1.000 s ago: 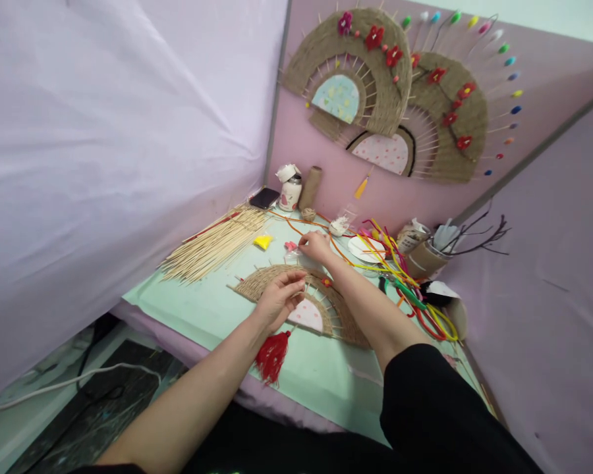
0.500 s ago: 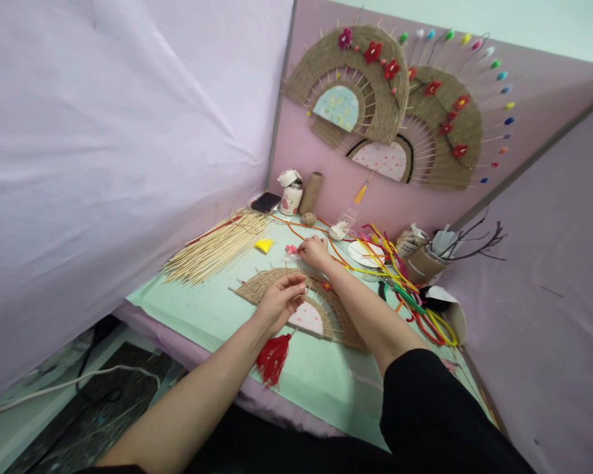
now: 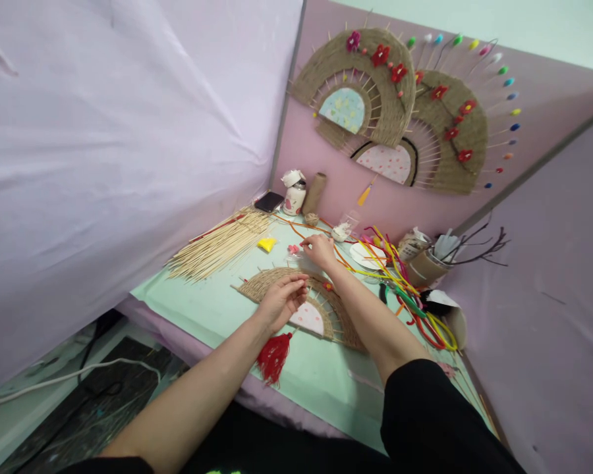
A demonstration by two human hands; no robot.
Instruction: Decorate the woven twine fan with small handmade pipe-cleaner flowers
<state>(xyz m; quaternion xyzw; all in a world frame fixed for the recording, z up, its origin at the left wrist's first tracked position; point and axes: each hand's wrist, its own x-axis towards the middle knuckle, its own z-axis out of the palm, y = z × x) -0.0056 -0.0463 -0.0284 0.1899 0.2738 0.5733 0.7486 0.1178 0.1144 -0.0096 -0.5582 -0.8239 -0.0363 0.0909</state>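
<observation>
A half-round fan of twine wound over sticks (image 3: 257, 286) lies on the table, with a spotted white half-circle (image 3: 310, 318) at its centre and a red tassel (image 3: 275, 359) hanging toward the table's front edge. Over the fan, my left hand (image 3: 282, 301) has its fingers curled together near the thumb; whatever they pinch is too small to make out. Beyond the fan, my right hand (image 3: 320, 251) is closed at the fingertips, just right of some pink clay (image 3: 293, 249) on clear wrap. Whether those fingertips hold a piece cannot be made out.
Thin sticks (image 3: 217, 247) lie in a bundle at left, near a yellow packet (image 3: 266, 245). Pipe cleaners (image 3: 400, 286), scissors (image 3: 411, 299) and a pot with twigs (image 3: 427, 266) crowd the right side. Finished fans (image 3: 400, 125) hang on the back board.
My right hand has shifted slightly away from the pink clay, its fingertips now apart from it. My left hand stays over the fan. The whole view has moved a little.
</observation>
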